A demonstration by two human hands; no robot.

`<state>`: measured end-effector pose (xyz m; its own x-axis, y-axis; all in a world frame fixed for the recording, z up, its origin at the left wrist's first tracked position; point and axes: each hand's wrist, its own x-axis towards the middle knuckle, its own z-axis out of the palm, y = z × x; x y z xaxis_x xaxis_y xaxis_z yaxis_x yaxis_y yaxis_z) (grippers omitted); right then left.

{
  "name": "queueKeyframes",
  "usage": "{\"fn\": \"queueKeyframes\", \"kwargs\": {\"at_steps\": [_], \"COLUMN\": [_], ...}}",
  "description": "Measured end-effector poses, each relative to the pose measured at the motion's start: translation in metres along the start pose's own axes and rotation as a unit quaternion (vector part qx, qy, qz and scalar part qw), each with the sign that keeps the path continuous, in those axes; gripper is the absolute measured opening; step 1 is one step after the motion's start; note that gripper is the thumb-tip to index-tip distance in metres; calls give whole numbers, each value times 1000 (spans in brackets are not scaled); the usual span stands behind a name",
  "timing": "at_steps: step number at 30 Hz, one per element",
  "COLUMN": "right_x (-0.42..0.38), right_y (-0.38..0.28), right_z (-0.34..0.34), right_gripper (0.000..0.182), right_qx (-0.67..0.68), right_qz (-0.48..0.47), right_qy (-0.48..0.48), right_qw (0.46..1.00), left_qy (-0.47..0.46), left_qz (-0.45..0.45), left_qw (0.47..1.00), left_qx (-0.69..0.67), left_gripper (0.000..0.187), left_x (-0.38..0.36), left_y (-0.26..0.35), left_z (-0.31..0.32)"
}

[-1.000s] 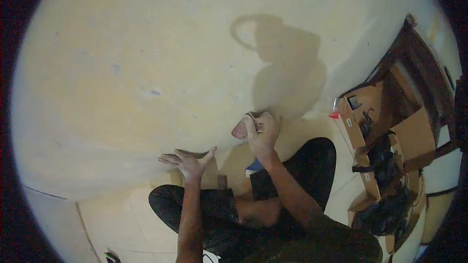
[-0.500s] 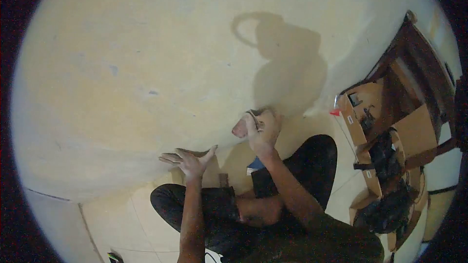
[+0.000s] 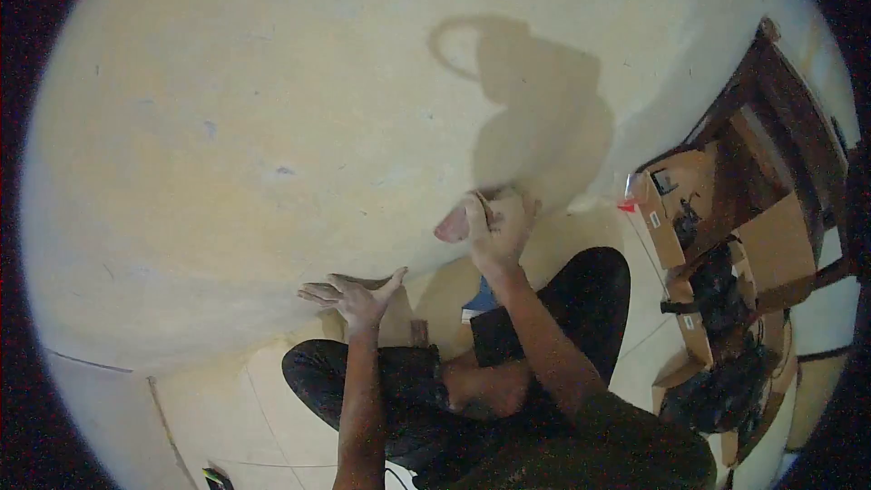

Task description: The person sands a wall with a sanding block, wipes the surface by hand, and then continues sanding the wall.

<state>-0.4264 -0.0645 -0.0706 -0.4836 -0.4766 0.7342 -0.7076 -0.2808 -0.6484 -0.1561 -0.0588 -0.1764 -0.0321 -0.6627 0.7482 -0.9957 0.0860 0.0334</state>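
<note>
Clearly, the right hand [image 3: 504, 234] is the one on the reddish piece [image 3: 452, 225]: thumb and fingers close around it, and its exposed end pokes out past the thumb, towards the left hand's side. That visible part slants slightly down and leftward, roughly along the pale, marked wall [image 3: 272, 127] rather than straight out from it; how much lies hidden under the fingers, I cannot tell. The piece is at the wall's lower part, just in front of the person's folded legs.

The left hand [image 3: 363, 305] holds nothing, fingers and thumb spread wide, low beside the wall; whether its fingertips touch the surface is unclear. The two hands are well apart, the left one lower. Between them, nearer the legs, are a small brown block [image 3: 419, 333] and a blue item [image 3: 481, 298]. Open cardboard boxes [image 3: 782, 254] stand off to the right.
</note>
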Motion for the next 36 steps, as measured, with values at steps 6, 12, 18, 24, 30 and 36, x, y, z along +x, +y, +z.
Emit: {"fn": "queueKeyframes", "kwargs": {"at_steps": [6,12,18,24,30,36], "right_x": [50,69,-1,102,40,59], "right_y": [-45,-52,-5,-74,-31,-48], "right_z": [-6,0,0,-5,-5,-3], "right_gripper": [25,22,21,24,28,28], "right_qx": [28,76,61,88,20,20], "right_qz": [-16,-18,39,-25,-27,-54], "right_qy": [31,56,3,72,61,80], "right_qw": [999,995,997,993,998,995], "left_qy": [15,20,3,16,19,18], "left_qz": [16,12,-3,20,11,13], "left_qw": [1000,1000,1000,1000,1000,1000], "left_qx": [7,-4,-12,-9,-6,-6], "left_gripper": [166,165,165,166,166,166], "left_x": [2,0,-2,6,3,1], "left_y": [1,0,0,1,2,-1], "left_z": [-3,3,2,-2,-3,0]}}
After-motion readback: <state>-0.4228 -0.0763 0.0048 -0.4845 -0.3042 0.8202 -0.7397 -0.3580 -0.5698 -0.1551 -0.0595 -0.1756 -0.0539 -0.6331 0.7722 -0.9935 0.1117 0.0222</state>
